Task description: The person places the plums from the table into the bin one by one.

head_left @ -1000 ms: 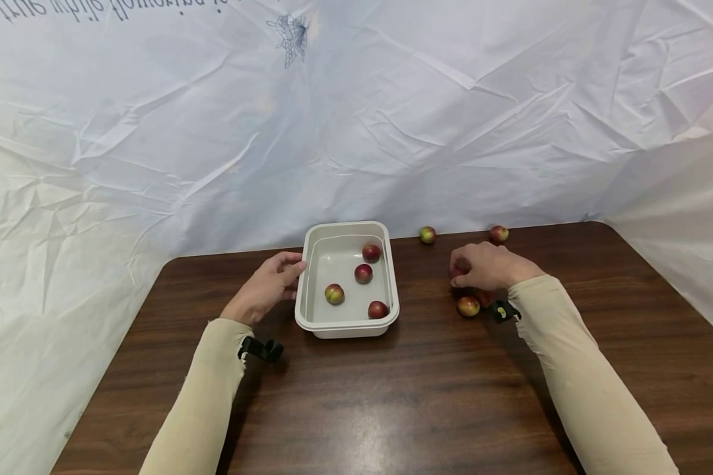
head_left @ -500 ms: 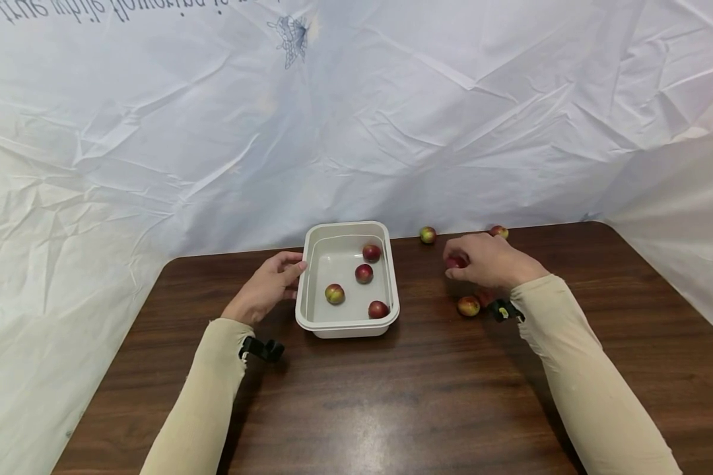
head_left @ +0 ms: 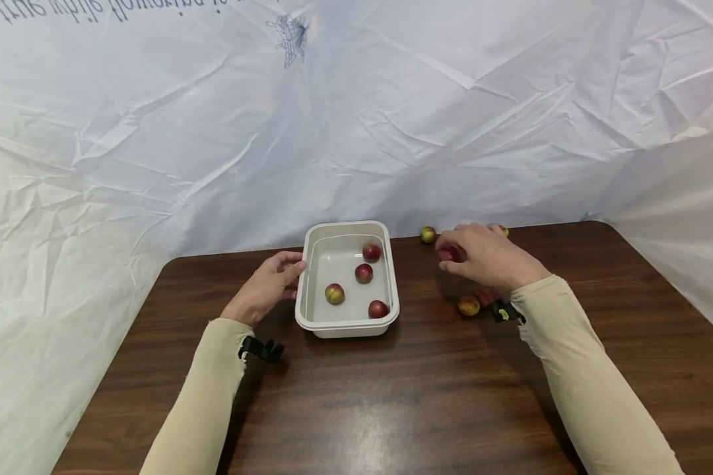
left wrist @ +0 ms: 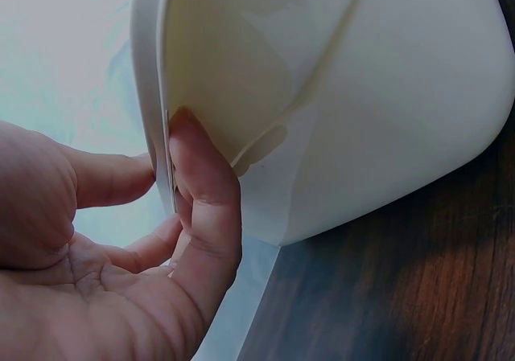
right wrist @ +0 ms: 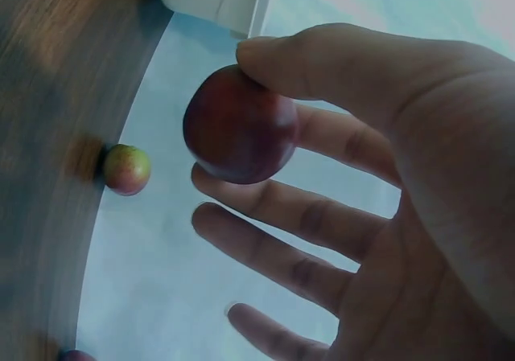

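In the head view, my left hand pinches the left rim of a white plastic tub. The left wrist view shows the thumb on the outer side of the rim and the fingers curled under it, against the tub wall. Several red and yellow-green plums lie inside, one of them a yellow-green plum. My right hand holds a dark red plum between thumb and fingers, raised above the table to the right of the tub. Its other fingers are spread loosely.
A greenish plum sits at the table's back edge, with another plum partly behind my right hand. Below that hand lies a red-yellow plum, a darker one beside it. White cloth hangs behind the brown table.
My right hand has lifted the dark red plum and moved it slightly back and left. The left hand and tub have stayed in place.
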A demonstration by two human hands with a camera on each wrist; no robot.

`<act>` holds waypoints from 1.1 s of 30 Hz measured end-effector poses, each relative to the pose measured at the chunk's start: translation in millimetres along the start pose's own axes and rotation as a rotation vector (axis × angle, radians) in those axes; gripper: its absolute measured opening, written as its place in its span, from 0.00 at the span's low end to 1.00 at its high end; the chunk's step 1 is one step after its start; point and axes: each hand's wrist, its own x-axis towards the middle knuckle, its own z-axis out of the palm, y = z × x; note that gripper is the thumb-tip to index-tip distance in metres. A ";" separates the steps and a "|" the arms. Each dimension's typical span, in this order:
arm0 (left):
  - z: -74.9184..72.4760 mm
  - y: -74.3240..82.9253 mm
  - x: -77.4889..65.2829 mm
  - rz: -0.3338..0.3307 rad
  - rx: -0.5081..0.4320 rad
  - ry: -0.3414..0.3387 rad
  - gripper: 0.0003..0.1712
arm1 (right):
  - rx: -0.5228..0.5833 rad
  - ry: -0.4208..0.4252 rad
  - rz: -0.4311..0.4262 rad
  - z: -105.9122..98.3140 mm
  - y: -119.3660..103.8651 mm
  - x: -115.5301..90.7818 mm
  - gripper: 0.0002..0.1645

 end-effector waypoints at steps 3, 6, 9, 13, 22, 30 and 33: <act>-0.1 0.4 -0.4 -0.002 0.001 0.001 0.28 | -0.007 0.026 -0.010 -2.0 -4.0 -0.7 0.09; -0.3 1.1 -0.9 -0.003 0.003 0.002 0.28 | -0.008 0.055 -0.022 -3.8 -8.0 -1.1 0.09; -0.3 0.8 -1.0 -0.003 0.004 0.000 0.28 | -0.010 0.075 -0.031 -4.6 -11.9 -0.8 0.08; 0.0 -0.2 -0.4 -0.002 0.006 -0.002 0.29 | -0.016 0.109 -0.045 -3.3 -15.1 0.5 0.08; 0.4 0.9 -0.3 -0.009 -0.003 0.002 0.28 | -0.013 0.187 -0.090 0.4 -23.3 2.4 0.16; 0.4 0.8 0.1 -0.014 -0.003 0.005 0.28 | 0.014 0.252 -0.161 4.8 -32.5 4.6 0.15; 0.6 0.5 0.8 -0.015 -0.002 0.009 0.27 | 0.014 0.266 -0.188 7.9 -36.5 5.4 0.14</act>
